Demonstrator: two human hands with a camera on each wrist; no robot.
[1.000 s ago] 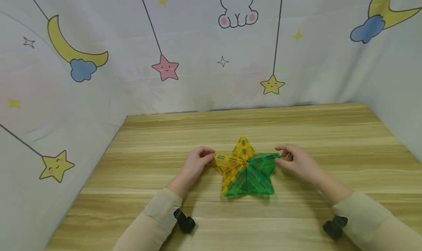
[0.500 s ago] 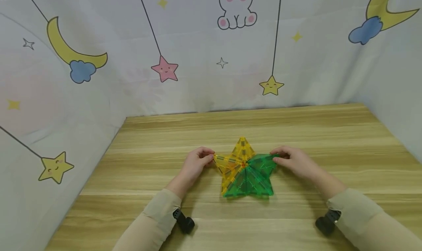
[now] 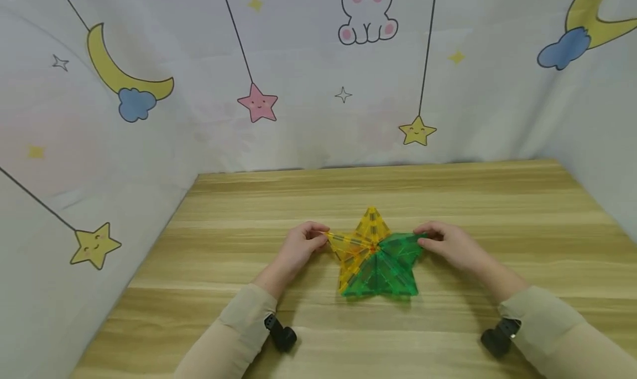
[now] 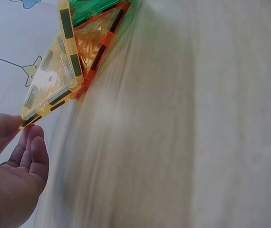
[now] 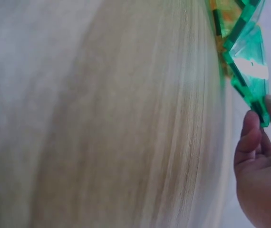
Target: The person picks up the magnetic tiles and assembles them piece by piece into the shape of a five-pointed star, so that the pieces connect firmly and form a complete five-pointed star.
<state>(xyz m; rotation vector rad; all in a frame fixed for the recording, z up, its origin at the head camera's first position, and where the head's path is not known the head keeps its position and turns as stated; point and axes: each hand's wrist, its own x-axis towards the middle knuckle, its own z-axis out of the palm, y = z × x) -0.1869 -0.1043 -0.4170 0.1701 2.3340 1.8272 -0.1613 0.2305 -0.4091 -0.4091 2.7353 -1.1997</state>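
Note:
A five-pointed star of translucent magnetic tiles (image 3: 376, 268) stands at the middle of the table, its yellow-orange part on the left and back, its green part on the right and front. My left hand (image 3: 302, 246) pinches the tip of its left yellow point; in the left wrist view, thumb and fingers meet at the corner of the yellow tile (image 4: 50, 83). On the opposite side my right hand (image 3: 448, 243) pinches the tip of the right green point. The right wrist view shows the green tile (image 5: 252, 66) with its corner between thumb and fingers.
A wood-grain table (image 3: 249, 202) lies under the star. Behind it and at both sides hangs a pale cloth (image 3: 308, 130) printed with stars, moons and a white animal. Each sleeve carries a black wrist camera, one on the left (image 3: 283, 337) and one on the right (image 3: 497, 340).
My right hand has moved in from beside the right green point and now pinches its tip. My left hand keeps its pinch on the yellow point. The head view has shifted slightly.

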